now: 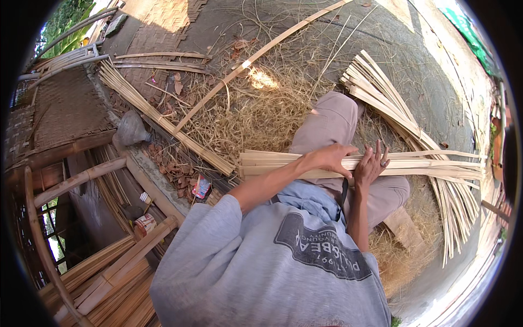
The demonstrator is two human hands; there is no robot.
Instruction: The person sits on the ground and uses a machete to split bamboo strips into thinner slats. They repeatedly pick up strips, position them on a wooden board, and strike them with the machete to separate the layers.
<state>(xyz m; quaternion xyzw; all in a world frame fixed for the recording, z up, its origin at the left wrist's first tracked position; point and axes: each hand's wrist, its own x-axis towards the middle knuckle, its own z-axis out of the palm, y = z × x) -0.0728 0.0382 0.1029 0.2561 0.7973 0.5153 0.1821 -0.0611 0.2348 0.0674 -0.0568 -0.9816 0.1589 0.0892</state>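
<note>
A flat bundle of long pale bamboo strips [436, 163] lies across my lap, running from left to right. My left hand [328, 158] is closed over the bundle near its middle, fingers wrapped over the top. Right beside it, my right hand [371, 163], with a ring on one finger, rests against the same strips with its fingers spread and pointing up. I sit on the ground in a grey T-shirt and tan trousers, one knee [335, 111] raised behind the bundle.
More bamboo strips [389, 101] fan out on the ground to the right. A long slat [261, 52] and a tied bundle [163, 122] cross dry shavings [256, 109] ahead. A bamboo frame [81, 179], woven mat [65, 103], plastic bottle [131, 128] and small can [145, 223] stand left.
</note>
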